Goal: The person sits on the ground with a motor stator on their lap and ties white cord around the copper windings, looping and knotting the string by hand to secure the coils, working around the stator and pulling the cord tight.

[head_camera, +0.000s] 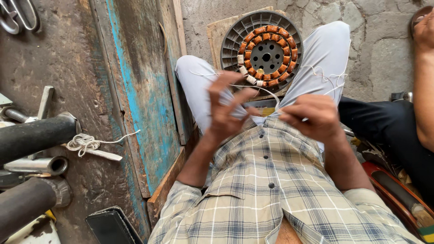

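Head view: looks down on a seated person's lap, both hands raised above it.
Left hand [228, 108]: fingers curled and loosely spread; thumb and fingertips close on a thin white thread [260, 89], pinching it.
Right hand [312, 116]: fingers pressed together in a loose fist; the grip closes on the other end of the same thread.
Thread: spans between the two hands in a shallow arc, just in front of the stator.
Stator [266, 49]: round grey finned disc with a ring of copper-coloured coils; rests on a wooden board [217, 34] between the knees, beyond both hands, near the fingertips but apart from them.
Loose thread: more white strands [327, 77] lie over the right thigh.
Floor, left side: a small bundle of white cord [83, 143] beside dark metal pipes [34, 135].
Other person: an arm [425, 86] at the right edge, well apart.
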`<state>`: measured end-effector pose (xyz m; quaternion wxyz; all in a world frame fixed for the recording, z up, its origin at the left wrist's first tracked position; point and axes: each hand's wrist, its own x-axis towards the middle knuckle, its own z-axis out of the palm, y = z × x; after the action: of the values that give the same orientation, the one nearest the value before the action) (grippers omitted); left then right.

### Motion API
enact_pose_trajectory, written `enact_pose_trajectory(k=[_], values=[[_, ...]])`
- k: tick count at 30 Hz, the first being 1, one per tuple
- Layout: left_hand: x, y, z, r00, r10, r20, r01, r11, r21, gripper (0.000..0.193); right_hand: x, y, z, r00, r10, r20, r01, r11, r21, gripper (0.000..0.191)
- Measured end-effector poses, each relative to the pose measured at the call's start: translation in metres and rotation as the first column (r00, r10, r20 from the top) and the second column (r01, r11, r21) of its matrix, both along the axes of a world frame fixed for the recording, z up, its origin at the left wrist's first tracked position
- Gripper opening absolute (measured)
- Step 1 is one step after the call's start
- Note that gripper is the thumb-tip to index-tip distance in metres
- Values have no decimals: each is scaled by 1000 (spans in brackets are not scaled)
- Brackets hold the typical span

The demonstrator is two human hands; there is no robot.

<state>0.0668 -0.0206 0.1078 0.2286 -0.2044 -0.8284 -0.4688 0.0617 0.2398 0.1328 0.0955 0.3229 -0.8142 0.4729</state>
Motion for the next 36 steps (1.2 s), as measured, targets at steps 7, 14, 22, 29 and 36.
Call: enact_pose_trajectory(k=[7,14,22,29,36], values=[[7,-1,-25,877,-471,98,417,846,333,10,-4,23,1,1000,-20,20,18,996,88,12],[-19,-82,-24,732,615,295,-681,680,273,18,-6,60,-7,924,-353,148,354,935,22,15],[0,4,12,916,-398,56,401,911,-93,65,-3,-20,7,992,128,20,-126,989,-80,18],[-5,-1,-10,909,-407,93,380,898,222,11,-10,-8,18,988,90,122,-87,996,-28,23],[-18,-81,-6,805,588,79,-592,791,150,17,-17,23,19,988,-155,-3,147,930,338,15]])
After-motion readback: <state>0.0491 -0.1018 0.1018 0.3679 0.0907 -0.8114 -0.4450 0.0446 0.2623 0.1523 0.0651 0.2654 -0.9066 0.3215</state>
